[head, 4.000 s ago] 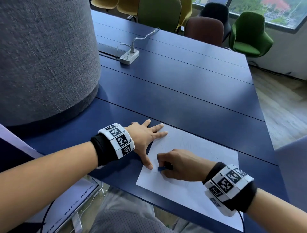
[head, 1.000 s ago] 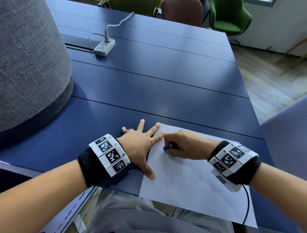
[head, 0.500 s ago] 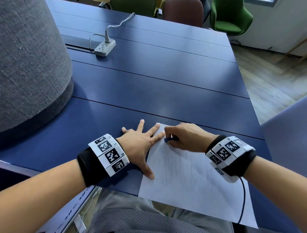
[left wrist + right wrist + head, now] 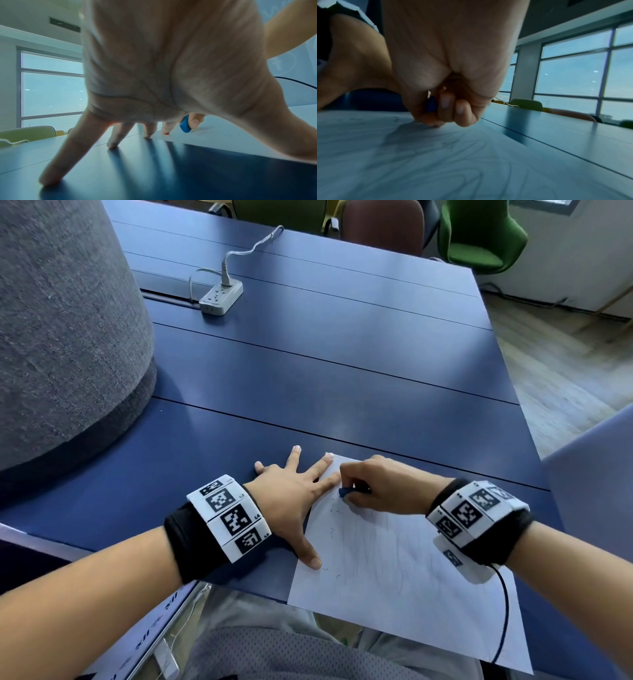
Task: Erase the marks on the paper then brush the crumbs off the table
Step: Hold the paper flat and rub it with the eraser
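My left hand (image 4: 291,491) lay flat, fingers spread, pinning the paper's (image 4: 404,577) left edge; its near edge overhung the bench (image 4: 325,378). My right hand (image 4: 380,487) pinched the eraser (image 4: 343,492) at the far-left corner, with open bench beyond.

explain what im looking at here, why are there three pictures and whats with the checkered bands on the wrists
There is no machine here: a person works with bare hands and wears three cameras. The big picture comes from a camera on the head, looking down. The other two come from cameras strapped to each wrist, looking along the hand; the checkered bands sit on those wrist straps.

A white paper with faint pencil marks lies at the near edge of the blue table. The left hand lies flat with fingers spread, pressing on the sheet's left edge. The right hand pinches a small blue eraser against the paper's far left corner. Tiny dark crumbs dot the sheet. A power strip sits further back.
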Motion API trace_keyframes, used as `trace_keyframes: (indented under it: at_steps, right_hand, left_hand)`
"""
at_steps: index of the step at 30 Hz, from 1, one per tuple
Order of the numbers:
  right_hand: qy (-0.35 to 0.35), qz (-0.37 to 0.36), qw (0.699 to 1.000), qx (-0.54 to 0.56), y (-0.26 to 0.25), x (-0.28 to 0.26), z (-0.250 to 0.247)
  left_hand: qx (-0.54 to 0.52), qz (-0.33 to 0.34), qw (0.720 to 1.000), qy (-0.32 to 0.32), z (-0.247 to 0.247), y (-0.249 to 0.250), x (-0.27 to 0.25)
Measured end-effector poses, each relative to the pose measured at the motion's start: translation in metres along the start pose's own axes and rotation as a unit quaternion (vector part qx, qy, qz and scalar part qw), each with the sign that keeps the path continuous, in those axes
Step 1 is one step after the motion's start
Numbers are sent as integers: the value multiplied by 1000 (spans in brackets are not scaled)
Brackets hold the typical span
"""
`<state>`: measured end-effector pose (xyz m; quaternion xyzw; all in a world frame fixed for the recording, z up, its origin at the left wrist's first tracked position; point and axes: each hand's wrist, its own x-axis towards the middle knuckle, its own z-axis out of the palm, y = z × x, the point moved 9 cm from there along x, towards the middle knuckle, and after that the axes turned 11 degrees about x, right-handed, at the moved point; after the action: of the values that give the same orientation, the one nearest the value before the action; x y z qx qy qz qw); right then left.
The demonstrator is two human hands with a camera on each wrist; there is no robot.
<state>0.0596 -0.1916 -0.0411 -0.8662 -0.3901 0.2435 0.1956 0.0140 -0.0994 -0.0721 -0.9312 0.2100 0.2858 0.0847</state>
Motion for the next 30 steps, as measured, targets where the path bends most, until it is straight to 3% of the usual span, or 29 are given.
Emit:
trace_keyframes:
  at_steps: [4,9,13,18,22,26,30]
  right_hand:
    - [72,60,995,16,20,7,-24]
    - [5,30,999,-28,4,-1,1]
    - [54,64,996,-31,18,3,-20]
    - [-3,29,999,-32,2,-5,5]
    - [43,47,997,-34,10,-3,-12]
    - [-7,-8,999,-42,-12,-12,10]
    - [26,31,998,-43,-3,-9,-5]
  left_hand:
    - [6,-4,1000,0,1,0,0]
    - [2,-2,1000,1,0,0,0]
    - [6,-5,1000,-3,0,-1,0]
    - [1,-3,1000,-3,-1,1,-2]
    - [4,-4,1000,-4,-1,0,-1]
    - [7,-5,1000,-7,-1,1,-1]
    - [9,-4,1000,-5,-1,1,-1]
